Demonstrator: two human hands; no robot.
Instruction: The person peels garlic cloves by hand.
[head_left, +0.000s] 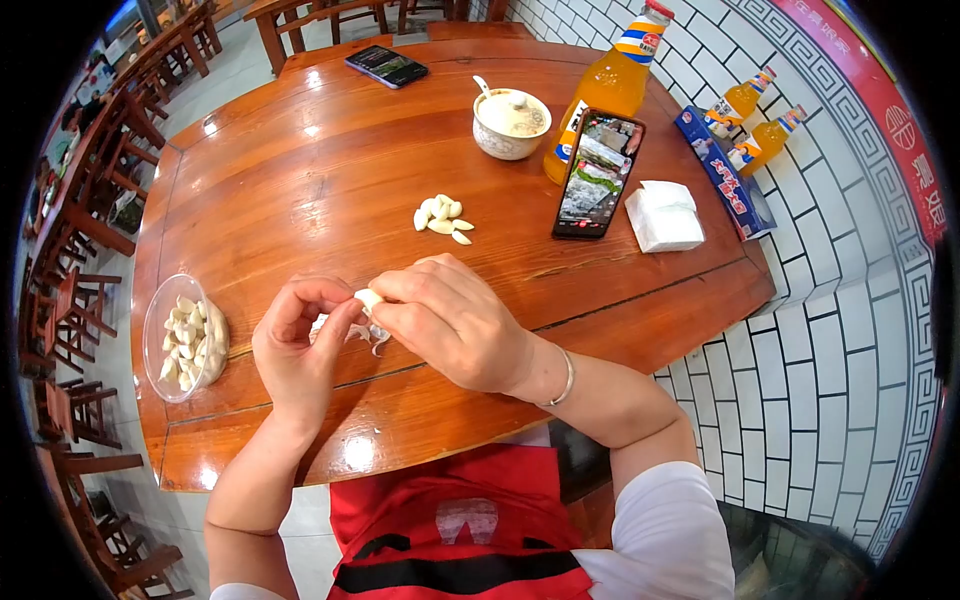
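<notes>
My right hand [450, 322] pinches a pale garlic clove [369, 298] between thumb and fingertips above the wooden table [270, 200]. Thumb and forefinger of my left hand [305, 340] close on the left side of the same clove. Thin peel scraps [366, 334] lie on the wood just under both hands, partly hidden by them. A small pile of peeled cloves [440, 215] sits beyond my hands. To the left of my left hand, a clear plastic bowl [152, 340] holds several more cloves.
A phone [598, 175] leans upright against an orange drink bottle [618, 78]. Beside it are a napkin pack [665, 217] and a white cup [508, 142] with a spoon. Another phone [386, 66] lies at the far edge. A tiled wall [800, 390] borders the right side.
</notes>
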